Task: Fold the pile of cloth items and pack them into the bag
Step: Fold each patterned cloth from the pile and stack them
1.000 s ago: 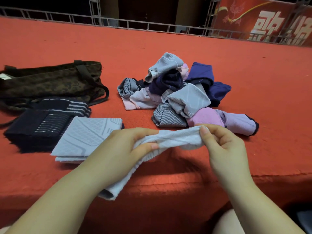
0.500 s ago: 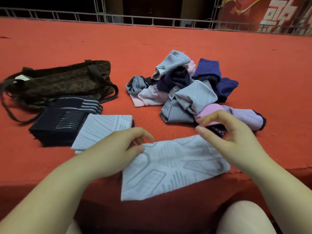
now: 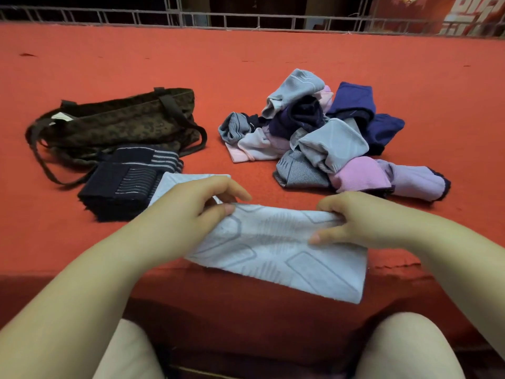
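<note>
The pale blue patterned knit cloth (image 3: pixel 276 250) lies at the near edge of the red carpeted table (image 3: pixel 109 64), its near corner overhanging; it may slip off if either pinch loosens. The left hand (image 3: pixel 191 212) pinches its far edge at 9 o'clock, the right hand (image 3: pixel 363 220) at 3 o'clock. The unfolded heap (image 3: pixel 322 135) sits at 1 o'clock, the dark bag (image 3: pixel 123 124) at 10.

I sit at a broad platform covered in orange-red carpet (image 3: pixel 273 64). Along its far edge runs a grey metal truss railing (image 3: pixel 246 21); beyond it, a red banner with white characters (image 3: pixel 464 17) and darkness.
</note>
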The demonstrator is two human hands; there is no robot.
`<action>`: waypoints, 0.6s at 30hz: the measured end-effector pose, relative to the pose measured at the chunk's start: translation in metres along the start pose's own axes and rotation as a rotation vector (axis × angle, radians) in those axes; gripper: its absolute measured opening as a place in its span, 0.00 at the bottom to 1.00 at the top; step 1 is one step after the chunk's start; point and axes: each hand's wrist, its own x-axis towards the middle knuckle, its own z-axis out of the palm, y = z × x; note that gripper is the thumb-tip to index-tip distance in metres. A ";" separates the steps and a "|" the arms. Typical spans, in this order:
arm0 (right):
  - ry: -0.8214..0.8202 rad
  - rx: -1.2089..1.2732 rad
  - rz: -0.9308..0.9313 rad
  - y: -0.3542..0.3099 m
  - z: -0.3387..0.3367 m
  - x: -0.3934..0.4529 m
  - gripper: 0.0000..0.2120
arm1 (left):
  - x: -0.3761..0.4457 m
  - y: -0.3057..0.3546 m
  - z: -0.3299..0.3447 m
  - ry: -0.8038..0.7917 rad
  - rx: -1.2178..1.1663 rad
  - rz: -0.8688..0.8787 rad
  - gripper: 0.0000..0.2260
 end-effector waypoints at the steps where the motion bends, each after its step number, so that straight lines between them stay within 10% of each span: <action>1: -0.021 0.063 0.034 0.008 -0.001 -0.003 0.18 | -0.001 -0.002 0.000 0.005 -0.010 -0.026 0.12; 5: -0.031 0.442 0.153 0.033 -0.004 -0.015 0.12 | 0.001 0.003 0.012 0.010 -0.035 -0.072 0.10; 10: 0.282 0.223 0.321 0.052 0.013 -0.020 0.15 | 0.006 0.009 0.050 0.087 0.194 0.011 0.09; 18: 0.455 0.018 -0.019 0.047 0.069 -0.042 0.17 | -0.014 -0.011 0.080 -0.032 0.484 0.094 0.14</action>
